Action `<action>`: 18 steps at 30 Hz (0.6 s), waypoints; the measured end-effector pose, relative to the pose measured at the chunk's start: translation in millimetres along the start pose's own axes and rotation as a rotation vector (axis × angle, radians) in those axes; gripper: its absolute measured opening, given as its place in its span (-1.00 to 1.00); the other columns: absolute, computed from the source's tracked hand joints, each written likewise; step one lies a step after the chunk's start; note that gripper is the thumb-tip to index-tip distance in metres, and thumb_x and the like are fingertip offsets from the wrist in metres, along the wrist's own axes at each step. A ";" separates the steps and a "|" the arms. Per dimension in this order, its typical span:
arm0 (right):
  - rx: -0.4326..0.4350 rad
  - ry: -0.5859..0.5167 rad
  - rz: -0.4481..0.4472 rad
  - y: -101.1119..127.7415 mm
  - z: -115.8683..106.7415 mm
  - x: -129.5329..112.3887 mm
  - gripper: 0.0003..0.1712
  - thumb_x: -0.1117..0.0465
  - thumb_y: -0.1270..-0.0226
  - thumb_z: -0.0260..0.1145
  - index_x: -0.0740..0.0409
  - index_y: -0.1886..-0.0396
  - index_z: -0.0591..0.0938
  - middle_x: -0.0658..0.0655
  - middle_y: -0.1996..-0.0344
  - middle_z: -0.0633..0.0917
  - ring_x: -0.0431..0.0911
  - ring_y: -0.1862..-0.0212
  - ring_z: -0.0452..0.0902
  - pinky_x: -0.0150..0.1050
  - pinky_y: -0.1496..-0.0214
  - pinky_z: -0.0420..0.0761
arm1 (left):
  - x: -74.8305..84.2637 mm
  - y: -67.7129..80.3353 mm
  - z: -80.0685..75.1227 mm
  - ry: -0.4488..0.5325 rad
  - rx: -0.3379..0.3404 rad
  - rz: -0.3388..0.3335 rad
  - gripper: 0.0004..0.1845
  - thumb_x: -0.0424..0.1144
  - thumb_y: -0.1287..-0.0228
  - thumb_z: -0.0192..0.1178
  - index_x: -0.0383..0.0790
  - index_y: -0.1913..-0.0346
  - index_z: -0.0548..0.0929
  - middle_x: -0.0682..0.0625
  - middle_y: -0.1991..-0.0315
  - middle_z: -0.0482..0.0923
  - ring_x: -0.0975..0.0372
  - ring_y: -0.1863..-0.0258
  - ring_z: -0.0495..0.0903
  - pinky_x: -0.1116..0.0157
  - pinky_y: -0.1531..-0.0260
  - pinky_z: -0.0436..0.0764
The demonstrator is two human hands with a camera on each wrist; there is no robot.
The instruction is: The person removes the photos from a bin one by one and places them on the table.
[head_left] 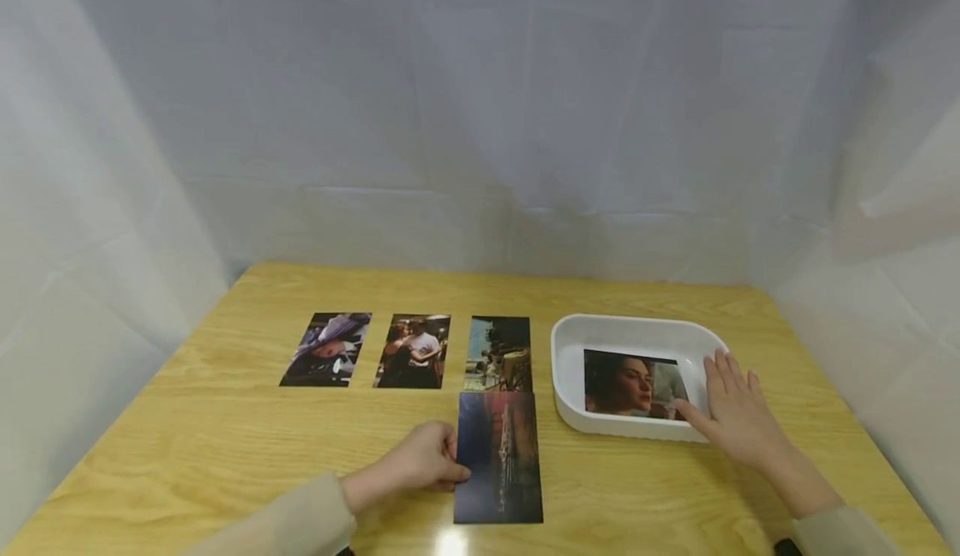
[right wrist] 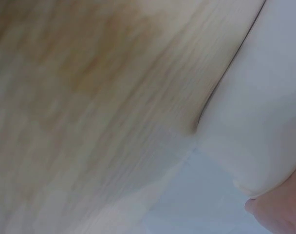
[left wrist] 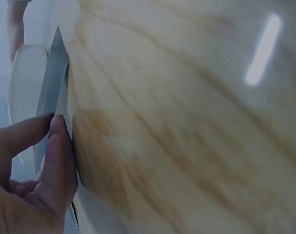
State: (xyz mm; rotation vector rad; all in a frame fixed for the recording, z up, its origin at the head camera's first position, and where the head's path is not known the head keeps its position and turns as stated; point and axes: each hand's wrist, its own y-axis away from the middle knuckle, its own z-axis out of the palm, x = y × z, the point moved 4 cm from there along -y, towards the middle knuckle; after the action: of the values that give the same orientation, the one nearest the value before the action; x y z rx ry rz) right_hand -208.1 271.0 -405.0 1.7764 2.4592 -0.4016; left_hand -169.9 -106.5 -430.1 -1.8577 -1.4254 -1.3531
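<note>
- Head view: the left hand (head_left: 420, 460) sits at about 6 o'clock on the wooden tabletop (head_left: 225, 439), its fingers curled round the left edge of a dark photo (head_left: 499, 458), pinching it. That photo lies flat, lengthwise toward the person, and its far end just meets the third print of the row.
- Head view: the right hand (head_left: 738, 414) is at about 4 o'clock, fingers straight and spread, resting over the near right rim of a white tray (head_left: 570, 348). Its thumb reaches toward a portrait photo (head_left: 633, 383) lying flat inside the tray.
- Head view: three more photos lie in a row (head_left: 408, 351) toward 11 o'clock, side by side with small gaps, left of the tray. White sheeting (head_left: 480, 106) closes off the back and sides.
- Left wrist view: thumb and fingers (left wrist: 55, 161) nip the dark photo (left wrist: 53, 87), seen edge-on; the tray's pale wall shows at 10 o'clock, and a light glare streaks the tabletop at 2 o'clock.
- Right wrist view: blurred; the white tray (right wrist: 265, 97) fills the 3 o'clock side against the wood grain, and a bit of the hand (right wrist: 279, 214) shows at 5 o'clock. How its fingers lie cannot be told here.
</note>
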 end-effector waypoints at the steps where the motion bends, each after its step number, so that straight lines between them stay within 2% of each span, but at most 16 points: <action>1: 0.002 -0.002 -0.001 0.0 -0.2 0.0 -0.05 -0.12 -0.28 0.01 0.68 -0.19 -0.02 0.61 -0.20 -0.09 0.36 -0.26 -0.30 0.21 -0.18 -0.37 | -0.4 -0.5 0.0 -0.006 -0.005 -0.004 -0.69 -0.52 0.16 0.32 -0.28 0.66 0.34 0.06 0.80 0.35 0.31 0.79 0.47 0.36 0.73 0.51; 8: 0.003 -0.014 -0.005 0.0 -1.0 0.3 -0.06 -0.10 -0.28 0.02 0.69 -0.19 -0.03 0.61 -0.21 -0.11 0.37 -0.26 -0.30 0.21 -0.17 -0.37 | -4.5 -5.6 -2.0 -0.073 -0.027 -0.028 -0.71 -0.50 0.20 0.35 -0.29 0.68 0.38 0.03 0.78 0.38 0.34 0.81 0.46 0.38 0.74 0.50; 18: -0.003 -0.016 -0.001 0.9 -1.6 0.1 -0.05 -0.12 -0.27 0.02 0.68 -0.19 -0.03 0.61 -0.21 -0.11 0.37 -0.26 -0.29 0.24 -0.17 -0.34 | -2.6 -10.8 -4.4 -0.201 -0.079 -0.010 -0.71 -0.41 0.21 0.39 -0.25 0.74 0.42 0.04 0.83 0.40 0.34 0.84 0.46 0.43 0.77 0.43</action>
State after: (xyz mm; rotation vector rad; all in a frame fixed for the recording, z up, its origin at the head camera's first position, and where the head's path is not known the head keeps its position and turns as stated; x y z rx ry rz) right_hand -207.1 271.8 -403.6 1.7635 2.4491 -0.4100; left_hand -181.5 -107.2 -432.7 -2.0910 -1.4991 -1.2735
